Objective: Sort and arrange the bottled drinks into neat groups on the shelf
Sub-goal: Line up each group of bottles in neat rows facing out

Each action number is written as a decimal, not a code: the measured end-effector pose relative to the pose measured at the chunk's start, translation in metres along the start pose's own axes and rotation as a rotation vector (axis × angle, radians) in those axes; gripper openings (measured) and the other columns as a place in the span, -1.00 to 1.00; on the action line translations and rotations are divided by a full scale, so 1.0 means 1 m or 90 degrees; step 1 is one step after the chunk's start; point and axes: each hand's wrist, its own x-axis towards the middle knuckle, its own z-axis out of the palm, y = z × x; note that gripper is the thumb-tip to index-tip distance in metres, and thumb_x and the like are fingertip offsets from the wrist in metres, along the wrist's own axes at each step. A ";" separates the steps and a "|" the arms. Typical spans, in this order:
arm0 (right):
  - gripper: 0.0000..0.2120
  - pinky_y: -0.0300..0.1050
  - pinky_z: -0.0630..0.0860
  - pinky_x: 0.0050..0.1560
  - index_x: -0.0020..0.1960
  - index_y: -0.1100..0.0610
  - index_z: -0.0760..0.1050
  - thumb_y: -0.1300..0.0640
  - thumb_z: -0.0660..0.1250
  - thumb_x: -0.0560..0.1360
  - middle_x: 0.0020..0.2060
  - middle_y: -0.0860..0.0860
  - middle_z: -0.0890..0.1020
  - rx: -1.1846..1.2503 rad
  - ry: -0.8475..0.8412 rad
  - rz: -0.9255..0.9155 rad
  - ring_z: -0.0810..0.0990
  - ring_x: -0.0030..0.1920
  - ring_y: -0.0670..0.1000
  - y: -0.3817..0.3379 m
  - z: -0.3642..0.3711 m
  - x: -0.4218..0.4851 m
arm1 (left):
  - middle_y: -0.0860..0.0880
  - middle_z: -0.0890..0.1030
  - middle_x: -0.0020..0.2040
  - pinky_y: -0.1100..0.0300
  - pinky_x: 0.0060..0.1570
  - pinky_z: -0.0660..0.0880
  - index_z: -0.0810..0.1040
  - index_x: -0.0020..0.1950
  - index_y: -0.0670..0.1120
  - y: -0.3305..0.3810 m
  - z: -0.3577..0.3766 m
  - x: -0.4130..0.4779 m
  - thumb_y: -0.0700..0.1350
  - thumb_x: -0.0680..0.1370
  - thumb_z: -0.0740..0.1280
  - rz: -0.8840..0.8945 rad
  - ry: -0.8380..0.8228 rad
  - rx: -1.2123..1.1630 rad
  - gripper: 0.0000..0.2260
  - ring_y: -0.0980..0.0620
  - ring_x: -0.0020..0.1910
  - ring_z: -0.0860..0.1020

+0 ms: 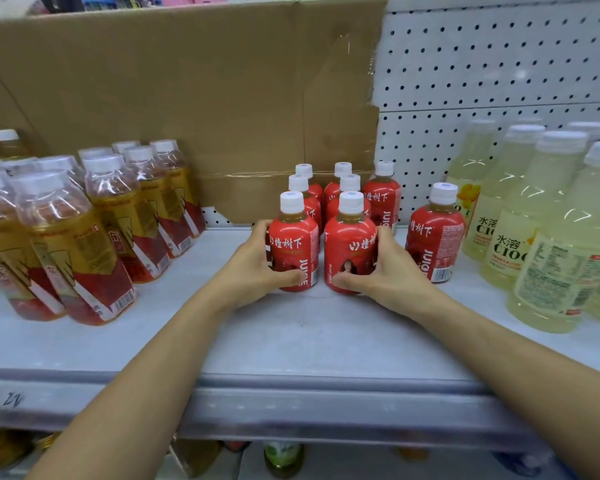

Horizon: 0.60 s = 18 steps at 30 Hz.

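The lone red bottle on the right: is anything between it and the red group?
Only the right hand, which grips the group's front-right bottle, lies in that gap beside the lone red bottle.

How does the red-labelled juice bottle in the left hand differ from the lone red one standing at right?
The left hand grips the red-labelled plastic juice bottle; the lone red bottle is untouched. The held bottle fronts a packed block; the lone one stands apart. Both upright, white-capped.
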 end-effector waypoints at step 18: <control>-0.80 0.01 0.53 0.01 0.17 0.04 0.46 0.02 0.32 0.58 0.00 0.01 0.60 -0.222 0.145 -0.022 0.57 -0.01 0.05 0.006 -0.106 0.017 | 0.07 0.20 0.47 -0.10 0.45 0.34 0.07 0.59 0.06 0.031 0.006 -0.006 0.07 0.45 0.52 0.134 0.147 0.091 -0.14 0.03 0.51 0.24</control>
